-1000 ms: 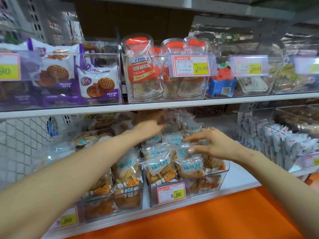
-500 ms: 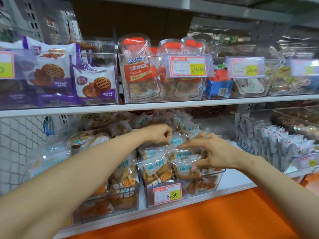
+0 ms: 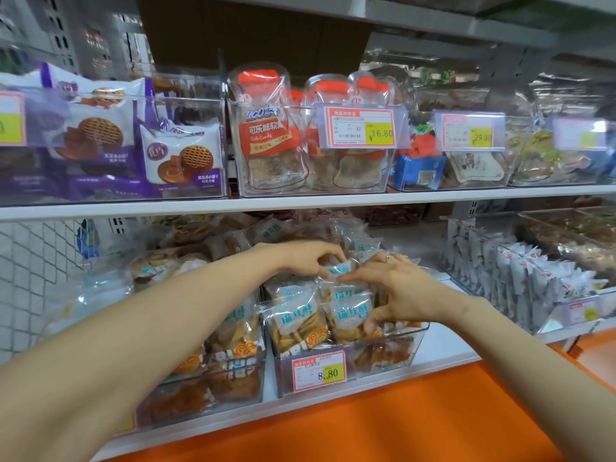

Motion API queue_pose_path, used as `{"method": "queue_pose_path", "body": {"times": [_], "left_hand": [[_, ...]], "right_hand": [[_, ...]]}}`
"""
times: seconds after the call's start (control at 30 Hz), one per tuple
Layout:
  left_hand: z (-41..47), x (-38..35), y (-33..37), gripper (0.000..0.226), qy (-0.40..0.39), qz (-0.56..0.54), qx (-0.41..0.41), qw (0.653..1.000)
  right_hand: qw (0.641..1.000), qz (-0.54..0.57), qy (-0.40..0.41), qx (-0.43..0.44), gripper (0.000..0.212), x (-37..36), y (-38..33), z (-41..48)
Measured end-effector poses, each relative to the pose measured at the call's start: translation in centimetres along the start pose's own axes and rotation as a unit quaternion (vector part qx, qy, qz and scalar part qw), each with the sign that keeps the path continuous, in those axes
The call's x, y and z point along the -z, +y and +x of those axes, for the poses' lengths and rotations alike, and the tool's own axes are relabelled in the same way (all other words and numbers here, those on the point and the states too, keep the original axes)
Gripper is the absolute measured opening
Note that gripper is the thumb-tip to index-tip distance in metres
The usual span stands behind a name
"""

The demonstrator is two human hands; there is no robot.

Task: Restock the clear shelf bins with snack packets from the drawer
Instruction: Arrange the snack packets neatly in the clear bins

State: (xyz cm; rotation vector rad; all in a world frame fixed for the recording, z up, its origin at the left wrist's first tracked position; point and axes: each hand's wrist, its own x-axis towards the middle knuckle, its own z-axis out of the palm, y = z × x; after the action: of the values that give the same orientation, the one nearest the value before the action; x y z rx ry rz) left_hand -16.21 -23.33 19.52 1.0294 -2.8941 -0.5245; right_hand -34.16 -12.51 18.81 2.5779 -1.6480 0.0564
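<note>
Shop shelves (image 3: 300, 203) stocked with snacks, left hand (image 3: 300, 260) pinching a small packet (image 3: 338, 270) atop the heaped clear bin (image 3: 416, 345), right hand (image 3: 400, 290) just beside it, gripping upright packets (image 3: 348, 313) inside that bin's front

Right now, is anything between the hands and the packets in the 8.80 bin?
Nothing visible: the left hand and right hand both grip snack packets at the top of the clear bin.

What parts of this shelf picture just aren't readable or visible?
Head view, each:
Left price tag: cut off by the frame edge.
Far-right price tag: blurred.
Snack packets beneath the right hand: covered by it.
Drawer: outside the frame.
</note>
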Motion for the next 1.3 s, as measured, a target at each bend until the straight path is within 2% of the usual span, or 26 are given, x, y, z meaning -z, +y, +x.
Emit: {"method": "queue_pose_path", "body": {"times": [0.07,0.27,0.4,0.53,0.6,0.67,0.73,0.8,0.9,1.0,1.1,1.17,1.23,1.3], "left_hand": [[0.6,-0.3,0.0,0.037,-0.001,0.021,-0.001,1.0],[1.0,0.6,0.3,0.042,0.025,0.012,-0.005,1.0],[0.1,0.8,0.4,0.042,0.007,0.009,0.006,1.0],[-3.3,1.9,1.4,0.046,0.087,-0.001,0.011,0.996],[-5.9,2.6,1.9,0.056,0.044,-0.022,0.026,0.998],[-8.3,2.6,2.3,0.075,-0.059,0.043,0.063,0.995],[-9.7,1.2,2.4,0.083,-0.096,0.162,0.082,0.979],[-9.9,-0.4,2.3,0.073,-0.047,0.258,0.063,0.963],[-9.1,-1.4,1.8,0.06,0.036,0.291,0.045,0.955],[-8.7,-1.7,1.6,0.059,0.076,0.252,0.045,0.964],[-8.7,-1.8,1.7,0.06,0.058,0.236,0.039,0.969],[-8.9,-1.1,1.7,0.056,0.009,0.227,0.031,0.973],[-8.9,-0.5,1.7,0.055,-0.025,0.215,0.027,0.976],[-8.7,-0.7,1.8,0.055,-0.026,0.218,0.03,0.975]], "right_hand": [[0.999,-0.045,0.006,0.004,0.087,-0.2,0.0,-0.4],[0.988,-0.096,0.118,0.014,0.08,-2.5,0.0,0.2],[0.99,-0.094,0.106,-0.004,0.074,-2.3,-0.4,0.7],[0.995,-0.086,0.054,-0.003,0.074,-1.8,-0.5,0.5],[0.995,-0.087,0.042,-0.01,0.075,-1.6,-0.7,0.3],[0.994,-0.095,0.04,-0.021,0.074,-1.6,-0.8,0.2],[0.995,-0.091,0.044,-0.021,0.072,-1.5,-1.0,0.3],[0.995,-0.089,0.043,-0.015,0.073,-1.2,-1.2,0.1],[0.993,-0.078,0.089,-0.003,0.085,-1.1,-1.3,-0.7],[0.974,-0.059,0.211,-0.059,0.091,-2.1,-0.9,-2.5],[0.933,-0.012,0.318,-0.17,0.078,-3.1,-1.3,-4.8],[0.92,0.043,0.324,-0.216,0.076,-4.1,-1.7,-6.0],[0.921,0.105,0.285,-0.243,0.078,-5.2,-2.3,-6.6],[0.928,0.149,0.234,-0.249,0.075,-6.3,-2.5,-6.7]]}}
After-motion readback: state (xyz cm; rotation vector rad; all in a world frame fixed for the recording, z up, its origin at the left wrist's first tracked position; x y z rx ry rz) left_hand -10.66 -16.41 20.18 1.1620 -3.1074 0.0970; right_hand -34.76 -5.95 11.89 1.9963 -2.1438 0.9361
